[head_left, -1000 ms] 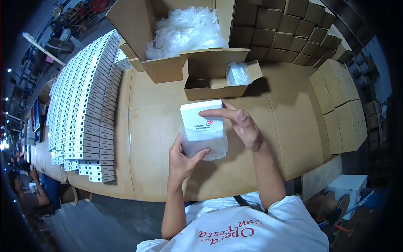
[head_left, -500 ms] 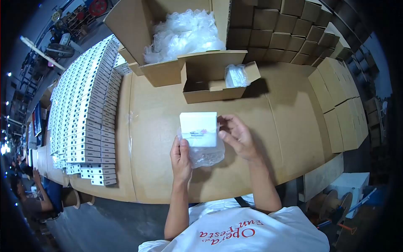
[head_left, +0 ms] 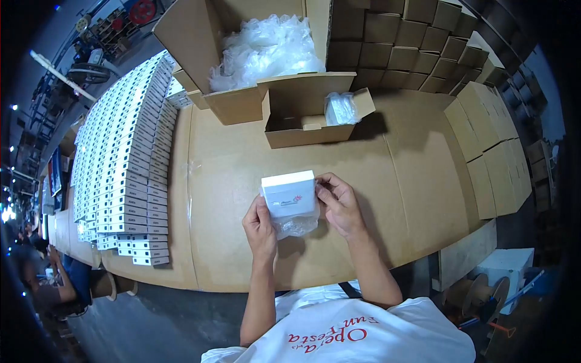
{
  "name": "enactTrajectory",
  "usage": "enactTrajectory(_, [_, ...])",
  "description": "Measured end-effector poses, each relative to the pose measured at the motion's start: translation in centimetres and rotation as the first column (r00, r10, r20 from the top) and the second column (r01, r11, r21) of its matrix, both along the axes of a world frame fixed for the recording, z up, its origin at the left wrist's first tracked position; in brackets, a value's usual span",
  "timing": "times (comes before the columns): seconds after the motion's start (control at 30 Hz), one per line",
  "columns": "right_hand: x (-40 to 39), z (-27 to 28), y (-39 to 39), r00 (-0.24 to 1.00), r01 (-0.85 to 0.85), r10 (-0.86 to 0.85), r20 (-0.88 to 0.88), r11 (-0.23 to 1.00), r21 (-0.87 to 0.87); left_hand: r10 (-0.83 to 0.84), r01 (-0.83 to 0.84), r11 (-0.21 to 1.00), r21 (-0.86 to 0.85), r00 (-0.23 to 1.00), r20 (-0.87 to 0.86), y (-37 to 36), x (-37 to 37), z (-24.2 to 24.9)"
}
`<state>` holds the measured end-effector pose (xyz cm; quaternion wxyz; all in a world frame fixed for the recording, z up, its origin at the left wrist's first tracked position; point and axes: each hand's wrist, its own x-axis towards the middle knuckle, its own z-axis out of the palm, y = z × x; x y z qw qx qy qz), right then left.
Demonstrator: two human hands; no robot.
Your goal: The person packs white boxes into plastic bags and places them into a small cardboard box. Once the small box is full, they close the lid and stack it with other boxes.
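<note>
A small white box [head_left: 290,195] with printing on its front is held above the table, partly inside a clear bubble-wrap bag [head_left: 296,226] that bunches around its lower end. My left hand [head_left: 260,230] grips the box and bag at the left side, thumb on the front. At the right side, my right hand [head_left: 340,206] has thumb and fingers pinched at the edge of the bag beside the box. Beyond both hands stands an open brown carton [head_left: 308,138] with one bubble-wrapped piece [head_left: 341,109] in its right end.
Tall rows of white boxes [head_left: 124,157] line the left side. A large carton [head_left: 236,107] of bubble-wrap bags [head_left: 269,48] stands at the back. Brown cartons are stacked at the back right [head_left: 411,42] and right [head_left: 487,151]. Another person [head_left: 51,290] sits far left.
The white box has tilted, showing more of its top end, and moved slightly down. My right hand has closed in from spread fingers to a pinch at the bag's edge.
</note>
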<state>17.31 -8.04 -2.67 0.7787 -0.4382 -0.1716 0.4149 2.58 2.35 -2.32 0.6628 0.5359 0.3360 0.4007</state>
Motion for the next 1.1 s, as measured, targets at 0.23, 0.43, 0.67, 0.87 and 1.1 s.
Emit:
enactTrajectory(0.23, [-0.6, 0.5, 0.6, 0.992, 0.070, -0.078, 0.099, 0.994, 0.081, 0.169, -0.160, 0.984, -0.078, 0.977, 0.128, 0.4, 0.6, -0.5])
enactTrajectory(0.43, [-0.1, 0.7, 0.5, 0.940, 0.048, -0.074, 0.334, 0.995, 0.084, 0.130, -0.118, 0.991, -0.058, 0.954, 0.270, -0.1, 1.7, 0.9])
enactTrajectory(0.67, [2.9, 1.8, -0.9, 0.791, -0.090, 0.061, 0.608, 0.996, 0.018, -0.040, 0.005, 0.991, 0.133, 0.964, 0.264, 1.1, 1.1, 0.3])
enactTrajectory(0.87, [1.0, 2.5, -0.1, 0.921, -0.111, 0.075, 0.381, 0.991, 0.075, 0.057, 0.011, 0.983, -0.181, 0.929, 0.366, 0.2, 1.5, 1.9])
enactTrajectory(1.1, [0.4, 0.5, -0.4, 0.864, -0.021, 0.068, 0.499, 0.995, -0.099, -0.160, 0.148, 0.987, 0.062, 0.941, 0.298, 1.8, 0.6, 2.5])
